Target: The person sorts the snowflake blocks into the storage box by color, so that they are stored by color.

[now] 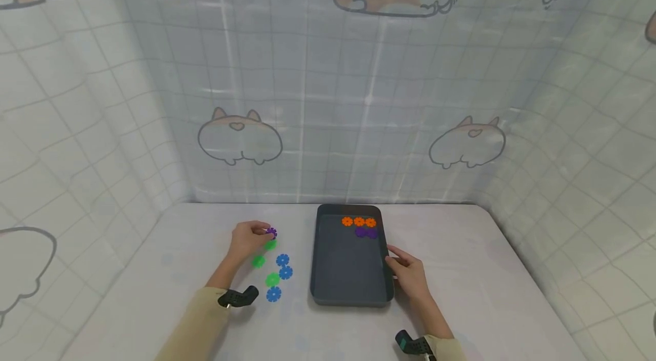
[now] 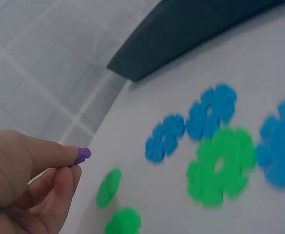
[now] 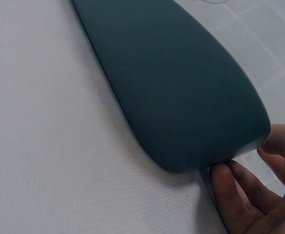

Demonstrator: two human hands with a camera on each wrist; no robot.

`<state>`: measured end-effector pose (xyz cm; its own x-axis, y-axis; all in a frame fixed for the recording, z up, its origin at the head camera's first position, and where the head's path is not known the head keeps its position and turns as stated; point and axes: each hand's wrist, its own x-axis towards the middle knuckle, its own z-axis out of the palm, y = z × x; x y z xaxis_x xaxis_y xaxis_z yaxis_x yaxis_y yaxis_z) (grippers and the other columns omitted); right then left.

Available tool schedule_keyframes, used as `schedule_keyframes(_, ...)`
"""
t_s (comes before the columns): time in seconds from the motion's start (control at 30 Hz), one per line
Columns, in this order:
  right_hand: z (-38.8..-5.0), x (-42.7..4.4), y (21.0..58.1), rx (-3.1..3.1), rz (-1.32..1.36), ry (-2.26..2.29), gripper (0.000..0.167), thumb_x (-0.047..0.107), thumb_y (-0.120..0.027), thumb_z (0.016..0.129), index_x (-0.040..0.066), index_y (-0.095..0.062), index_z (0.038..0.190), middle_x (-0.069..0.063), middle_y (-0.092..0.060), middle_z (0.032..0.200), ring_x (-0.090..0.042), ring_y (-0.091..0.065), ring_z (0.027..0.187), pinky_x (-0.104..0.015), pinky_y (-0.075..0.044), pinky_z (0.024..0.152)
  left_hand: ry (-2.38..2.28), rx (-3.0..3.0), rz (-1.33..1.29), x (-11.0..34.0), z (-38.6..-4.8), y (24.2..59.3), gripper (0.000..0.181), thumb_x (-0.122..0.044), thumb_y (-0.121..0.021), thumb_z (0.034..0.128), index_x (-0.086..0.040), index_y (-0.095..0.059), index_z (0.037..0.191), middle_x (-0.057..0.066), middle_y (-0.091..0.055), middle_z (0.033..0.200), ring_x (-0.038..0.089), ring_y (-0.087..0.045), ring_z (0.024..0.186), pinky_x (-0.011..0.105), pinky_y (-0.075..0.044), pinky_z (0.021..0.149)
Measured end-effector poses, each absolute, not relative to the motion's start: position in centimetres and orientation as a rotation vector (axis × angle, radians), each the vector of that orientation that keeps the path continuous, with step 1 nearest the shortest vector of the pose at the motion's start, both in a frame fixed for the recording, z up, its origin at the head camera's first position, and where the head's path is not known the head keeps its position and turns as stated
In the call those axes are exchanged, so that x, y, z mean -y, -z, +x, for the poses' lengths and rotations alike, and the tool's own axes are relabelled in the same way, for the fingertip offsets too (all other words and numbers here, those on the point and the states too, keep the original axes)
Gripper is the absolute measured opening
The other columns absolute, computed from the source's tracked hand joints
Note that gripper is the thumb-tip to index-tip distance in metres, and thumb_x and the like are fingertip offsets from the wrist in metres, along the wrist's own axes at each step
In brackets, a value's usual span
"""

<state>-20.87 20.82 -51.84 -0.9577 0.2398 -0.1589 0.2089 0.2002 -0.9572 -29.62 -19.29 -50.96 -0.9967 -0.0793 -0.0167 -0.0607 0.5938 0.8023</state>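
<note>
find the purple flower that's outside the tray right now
In the head view, the purple flower is pinched in the left grip, left of the tray, with a green flower just below it in the picture.

The tray (image 1: 351, 270) lies on the counter (image 1: 461, 292), between left grip (image 1: 248, 240) and right grip (image 1: 410, 274). Flower disc (image 1: 272, 232): in left grip. Six loose discs (image 1: 273, 279): right of left grip, nearer the wearer. Tray discs (image 1: 359, 221): forward-left of right grip.

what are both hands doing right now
Left hand: closed, pinching a purple flower piece.
Right hand: holding the dark tray by its right side.
</note>
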Motion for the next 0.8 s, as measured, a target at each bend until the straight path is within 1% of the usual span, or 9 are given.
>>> schedule_keyframes(0.17,-20.9,-20.8,51.9,2.413,-0.463,-1.93,0.039,0.019,-0.068,0.091,0.012,-0.064,0.129,-0.014,-0.068,0.107,-0.022,-0.067,0.08,-0.032,-0.054,0.064,1.479,2.76,0.121,17.5,-29.9,50.5,0.029,-0.015,-0.079,0.0822,-0.002,-0.072,0.106,0.012,-0.07,0.097,0.024,-0.065,0.086,0.033,-0.055,0.071)
schedule_keyframes(0.3,-21.0,-20.8,52.0,2.419,-0.46,-1.929,0.039,0.019,-0.068,0.091,0.012,-0.064,0.13,-0.015,-0.068,0.107,-0.022,-0.067,0.08,-0.032,-0.055,0.064,1.536,2.727,0.097,16.0,-30.0,50.0,0.026,-0.013,-0.078,0.0828,-0.001,-0.072,0.106,0.012,-0.07,0.095,0.023,-0.066,0.084,0.032,-0.056,0.071)
schedule_keyframes(0.5,-21.3,-20.9,52.1,2.412,-0.452,-1.936,0.039,0.019,-0.068,0.091,0.013,-0.065,0.129,-0.014,-0.068,0.107,-0.022,-0.066,0.081,-0.032,-0.055,0.064,1.742,2.656,0.095,13.9,-30.4,49.5,0.026,-0.009,-0.075,0.0855,0.001,-0.069,0.108,0.012,-0.069,0.094,0.021,-0.068,0.08,0.031,-0.057,0.071)
schedule_keyframes(0.8,-21.0,-20.9,52.4,2.421,-0.453,-1.92,0.038,0.019,-0.068,0.092,0.013,-0.065,0.129,-0.015,-0.068,0.108,-0.022,-0.066,0.08,-0.032,-0.054,0.064,1.902,2.571,0.04,10.9,-30.6,49.0,0.023,-0.003,-0.075,0.0838,0.003,-0.07,0.105,0.013,-0.07,0.089,0.021,-0.07,0.076,0.031,-0.058,0.068)
